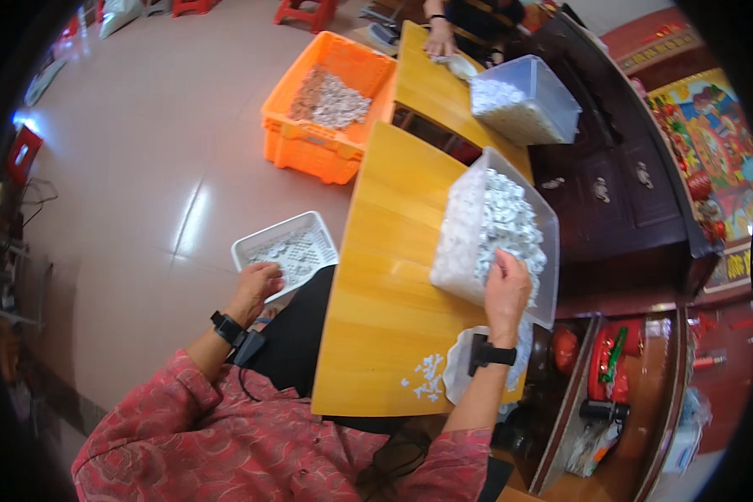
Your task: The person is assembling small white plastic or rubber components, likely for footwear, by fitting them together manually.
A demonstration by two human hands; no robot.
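My left hand (262,283), its fingers curled together, hangs over the near edge of a white plastic basket (251,243) with small grey-white pieces lying in it. Whatever those fingers hold, if anything, is too small to make out. At the right, my right hand (508,293) reaches into a clear plastic tub (458,243) heaped with small pale pieces (510,213). Its fingers are pinched at the pile, and what is between them cannot be seen. Below that forearm is a white dish (458,368), partly covered by the arm. Several small white pieces (429,376) lie scattered beside it.
The tub stands on a yellow wooden table (385,276). Beyond it, another person's hand (440,40) rests near a second clear tub (552,100). An orange crate (309,155) of pieces is on the floor, and a dark cabinet (602,159) borders the right.
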